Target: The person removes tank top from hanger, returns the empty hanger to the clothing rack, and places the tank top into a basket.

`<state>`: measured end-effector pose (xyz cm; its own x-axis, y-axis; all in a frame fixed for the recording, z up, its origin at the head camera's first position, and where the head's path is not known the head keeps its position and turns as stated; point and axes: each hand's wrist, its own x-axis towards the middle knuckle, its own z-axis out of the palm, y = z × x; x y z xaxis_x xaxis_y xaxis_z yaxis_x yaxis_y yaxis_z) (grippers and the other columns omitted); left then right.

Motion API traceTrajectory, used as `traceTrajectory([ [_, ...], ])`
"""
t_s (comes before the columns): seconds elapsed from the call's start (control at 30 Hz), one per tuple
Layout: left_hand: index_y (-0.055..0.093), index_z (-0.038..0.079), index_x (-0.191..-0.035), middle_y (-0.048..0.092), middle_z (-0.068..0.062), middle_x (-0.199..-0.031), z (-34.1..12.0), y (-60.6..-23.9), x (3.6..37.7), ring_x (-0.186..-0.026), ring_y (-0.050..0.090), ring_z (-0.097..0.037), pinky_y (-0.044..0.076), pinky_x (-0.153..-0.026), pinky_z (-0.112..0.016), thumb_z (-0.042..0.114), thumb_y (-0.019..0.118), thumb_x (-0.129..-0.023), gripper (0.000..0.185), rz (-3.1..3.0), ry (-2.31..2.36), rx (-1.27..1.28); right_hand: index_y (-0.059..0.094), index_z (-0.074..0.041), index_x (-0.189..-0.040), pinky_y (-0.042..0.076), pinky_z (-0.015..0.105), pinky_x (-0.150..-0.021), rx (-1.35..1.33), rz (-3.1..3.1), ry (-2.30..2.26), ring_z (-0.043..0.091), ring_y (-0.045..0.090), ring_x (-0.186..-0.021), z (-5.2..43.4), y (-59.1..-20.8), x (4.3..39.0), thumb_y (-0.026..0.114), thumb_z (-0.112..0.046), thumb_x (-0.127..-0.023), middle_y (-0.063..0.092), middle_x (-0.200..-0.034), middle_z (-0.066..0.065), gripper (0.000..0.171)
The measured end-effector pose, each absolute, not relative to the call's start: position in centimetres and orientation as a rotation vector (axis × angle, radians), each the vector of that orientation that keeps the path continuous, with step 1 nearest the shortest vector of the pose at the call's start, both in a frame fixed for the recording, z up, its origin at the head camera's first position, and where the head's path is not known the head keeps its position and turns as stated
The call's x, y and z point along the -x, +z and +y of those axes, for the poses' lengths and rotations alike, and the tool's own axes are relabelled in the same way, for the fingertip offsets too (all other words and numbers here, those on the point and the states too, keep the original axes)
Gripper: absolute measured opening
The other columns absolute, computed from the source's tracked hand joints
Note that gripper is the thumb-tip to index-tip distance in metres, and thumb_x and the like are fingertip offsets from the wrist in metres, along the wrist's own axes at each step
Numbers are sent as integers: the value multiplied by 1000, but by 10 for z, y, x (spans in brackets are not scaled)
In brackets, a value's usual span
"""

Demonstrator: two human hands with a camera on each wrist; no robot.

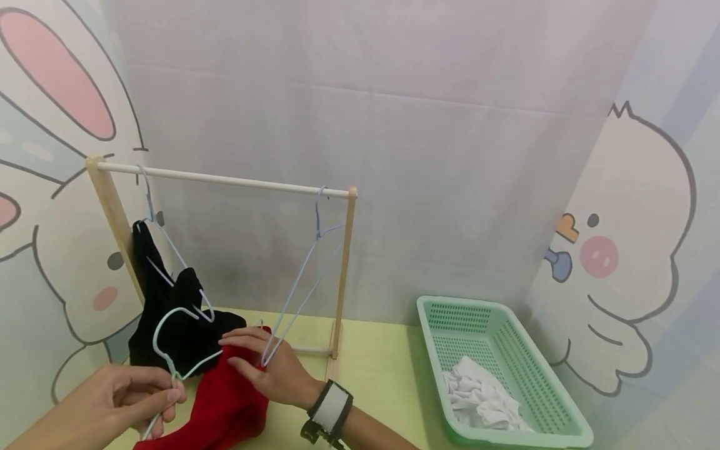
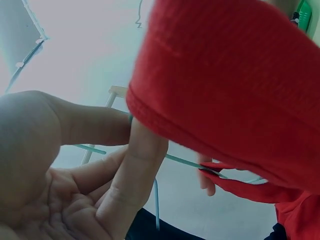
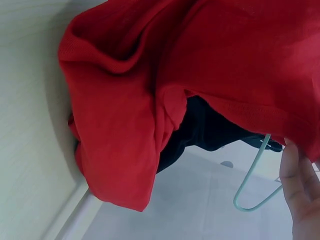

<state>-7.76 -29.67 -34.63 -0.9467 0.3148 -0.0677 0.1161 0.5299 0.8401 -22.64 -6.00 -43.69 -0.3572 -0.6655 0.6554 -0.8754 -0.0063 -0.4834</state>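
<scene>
In the head view my left hand (image 1: 126,400) pinches a pale green wire hanger (image 1: 163,340) at the neck, below its hook. A red garment (image 1: 233,400) hangs partly over that hanger. My right hand (image 1: 281,372) grips the garment's upper edge between thumb and fingers, near the hanger's right arm. The left wrist view shows red cloth (image 2: 225,90) covering part of the hanger beside my left fingers (image 2: 132,180). In the right wrist view, fingers (image 3: 300,185) hold the hem of the red cloth (image 3: 115,130). Some of the hanger is hidden by fabric.
A rack with a white rail (image 1: 225,179) stands behind my hands. On it hang a black garment (image 1: 163,312) on a hanger at left and a bare blue hanger (image 1: 306,256) at right, overlapping my right hand in view. A green basket (image 1: 540,369) holds white cloth (image 1: 480,394).
</scene>
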Motion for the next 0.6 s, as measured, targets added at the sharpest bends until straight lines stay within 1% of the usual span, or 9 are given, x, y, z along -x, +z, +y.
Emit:
traceTrajectory([
  [0.1, 73, 0, -114, 69, -5, -91, -296, -346, 78, -72, 65, -16, 62, -69, -29, 18, 55, -113, 25, 2555, 1380, -360, 72, -13, -136, 49, 14, -102, -1556, -2053, 1227, 3, 61, -131, -59, -437, 227, 70, -9, -105, 73, -134, 0, 31],
  [0.17, 74, 0, -115, 69, -5, -91, -296, -345, 78, -72, 65, -15, 62, -68, -29, 18, 56, -113, 25, 2549, 1381, -351, 74, -14, -133, 49, 11, -98, -1513, -2057, 1186, 0, 63, -127, -59, -438, 229, 70, -9, -105, 74, -129, -2, 28],
  [0.37, 74, -2, -118, 70, -5, -91, -295, -346, 78, -73, 64, -13, 62, -68, -29, 20, 59, -112, 27, 2537, 1384, -301, 77, -10, -129, 51, 12, -96, -1495, -2039, 1225, 4, 67, -122, -57, -444, 234, 70, -7, -104, 76, -126, 2, 26],
  [0.5, 74, -5, -120, 72, -4, -91, -294, -348, 78, -75, 67, -13, 63, -70, -30, 23, 60, -111, 32, 2512, 1397, -232, 78, -10, -128, 51, 9, -90, -1506, -2021, 1164, 3, 69, -119, -53, -447, 236, 71, -8, -104, 77, -125, 2, 25],
  [0.6, 73, -7, -121, 72, -4, -91, -294, -348, 79, -76, 68, -15, 62, -71, -30, 21, 60, -111, 32, 2492, 1410, -221, 79, -10, -128, 51, 9, -90, -1516, -2011, 1152, 5, 70, -118, -51, -449, 238, 72, -8, -103, 77, -125, 3, 25],
])
